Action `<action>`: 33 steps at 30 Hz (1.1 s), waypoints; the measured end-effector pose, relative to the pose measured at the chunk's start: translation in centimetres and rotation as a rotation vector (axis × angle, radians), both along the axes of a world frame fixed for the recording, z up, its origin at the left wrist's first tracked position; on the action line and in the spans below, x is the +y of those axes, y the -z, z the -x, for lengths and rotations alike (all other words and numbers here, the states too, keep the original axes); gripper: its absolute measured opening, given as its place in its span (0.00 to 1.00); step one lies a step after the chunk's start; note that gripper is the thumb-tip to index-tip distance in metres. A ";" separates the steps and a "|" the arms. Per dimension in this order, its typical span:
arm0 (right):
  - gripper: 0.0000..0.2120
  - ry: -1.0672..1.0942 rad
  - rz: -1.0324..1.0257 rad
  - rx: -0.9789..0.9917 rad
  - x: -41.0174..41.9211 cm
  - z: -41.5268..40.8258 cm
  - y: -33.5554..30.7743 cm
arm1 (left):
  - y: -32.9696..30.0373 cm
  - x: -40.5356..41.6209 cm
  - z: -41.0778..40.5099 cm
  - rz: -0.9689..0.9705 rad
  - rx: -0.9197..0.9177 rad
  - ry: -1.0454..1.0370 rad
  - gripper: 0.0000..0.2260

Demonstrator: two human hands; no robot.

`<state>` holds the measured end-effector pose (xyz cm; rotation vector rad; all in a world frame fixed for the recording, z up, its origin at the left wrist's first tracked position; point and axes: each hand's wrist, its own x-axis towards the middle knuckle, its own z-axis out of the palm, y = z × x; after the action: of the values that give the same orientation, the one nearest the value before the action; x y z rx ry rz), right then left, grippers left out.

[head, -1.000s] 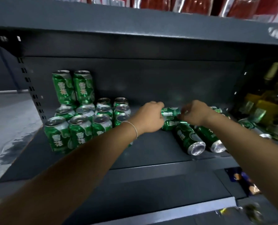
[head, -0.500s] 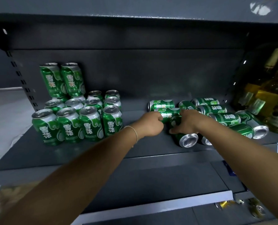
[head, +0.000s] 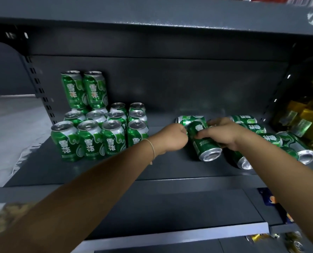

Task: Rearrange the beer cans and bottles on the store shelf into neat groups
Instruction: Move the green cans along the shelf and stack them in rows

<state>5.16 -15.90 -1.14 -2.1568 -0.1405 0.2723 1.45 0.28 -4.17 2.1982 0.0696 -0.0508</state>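
Several green beer cans [head: 90, 137] stand upright in a tidy block at the left of the dark shelf [head: 115, 172], with two more stacked on top at the back. To the right, several green cans [head: 296, 148] lie on their sides in a loose pile. My right hand [head: 223, 134] grips one tilted can [head: 203, 141], its base facing me. My left hand [head: 170, 136] is curled at that can's upper end, touching it. Another lying can [head: 186, 119] shows just behind my hands.
Yellowish glass bottles [head: 305, 114] stand at the far right of the shelf. The shelf above overhangs close overhead. A slotted upright [head: 37, 84] bounds the left side. A lower shelf edge [head: 170, 234] juts out below, with small packets at the bottom right.
My right hand has taken hold of one lying can and tipped it up from the pile. My left hand stayed beside it. The camera view shifted slightly.
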 end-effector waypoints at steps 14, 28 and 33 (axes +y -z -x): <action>0.25 -0.086 -0.473 -0.068 8.7 0.3 -4.8 | -5.0 9.2 1.8 0.097 -0.299 -0.197 0.17; 0.21 -0.169 -0.481 -0.190 19.5 -0.8 -4.4 | -4.7 19.7 5.1 -0.361 -0.344 -0.221 0.20; 0.36 -0.162 -0.399 -0.255 22.1 -1.6 -4.0 | -3.9 21.3 5.5 -0.554 -0.298 -0.167 0.18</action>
<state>6.73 6.18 2.82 -1.7766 -0.4762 0.0516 -4.04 21.56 -0.27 2.7151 0.1098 0.4370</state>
